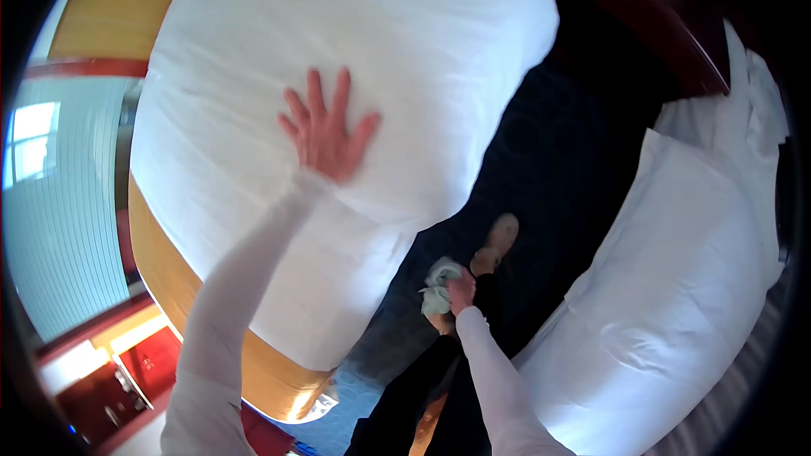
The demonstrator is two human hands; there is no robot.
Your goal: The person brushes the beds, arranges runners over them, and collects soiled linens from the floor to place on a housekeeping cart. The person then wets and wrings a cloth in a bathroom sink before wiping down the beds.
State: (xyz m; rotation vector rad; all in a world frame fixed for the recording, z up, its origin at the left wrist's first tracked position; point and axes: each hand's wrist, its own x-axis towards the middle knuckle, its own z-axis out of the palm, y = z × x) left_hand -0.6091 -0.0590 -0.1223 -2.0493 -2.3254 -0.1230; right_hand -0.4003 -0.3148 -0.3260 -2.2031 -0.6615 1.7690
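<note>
My left hand (325, 137) lies palm down with spread fingers on a white sheet (405, 59), which covers a large bed with a tan base (283, 378). Low over the dark floor, beside the bed's corner, my right hand (460, 291) is closed around a crumpled pale cloth (438, 285). The cloth hangs in a bunch near my legs, and part of it is hidden by my fingers.
Dark patterned carpet (541, 148) runs between the bed and a white-covered pillow or bedding pile (667, 287) on the right. Dark red wooden furniture (650, 8) stands at upper right. A glossy striped panel (63, 211) reflecting a window is at left. My shoe (500, 238) is on the carpet.
</note>
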